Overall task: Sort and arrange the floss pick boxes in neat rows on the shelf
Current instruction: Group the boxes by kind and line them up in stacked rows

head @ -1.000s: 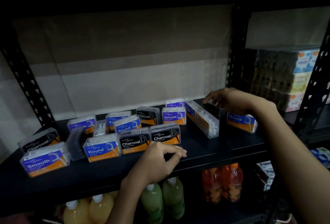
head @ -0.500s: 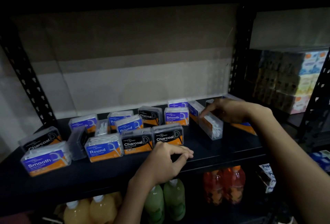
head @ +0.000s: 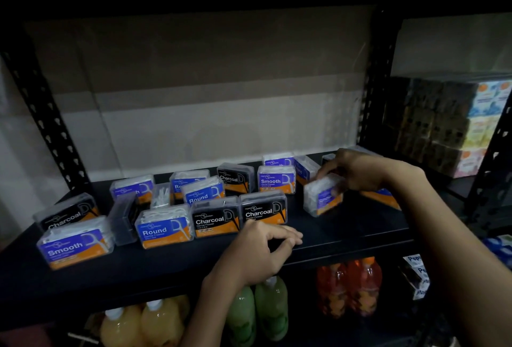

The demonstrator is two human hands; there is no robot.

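A floss box [head: 322, 195], earlier lying sideways on the shelf [head: 346, 229], is now turned label-forward and blurred, held in the right hand [head: 357, 170]; the left hand [head: 259, 249] stays loosely curled and empty at the shelf edge.

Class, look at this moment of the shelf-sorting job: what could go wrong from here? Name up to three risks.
1. The right hand grips a blurred blue-label box by its top; it may slip or knock the Smooth box beside it.
2. The front Smooth box sits near the shelf edge, so a nudge might tip it off.
3. The left hand rests at the edge, close to a Charcoal box it might bump.
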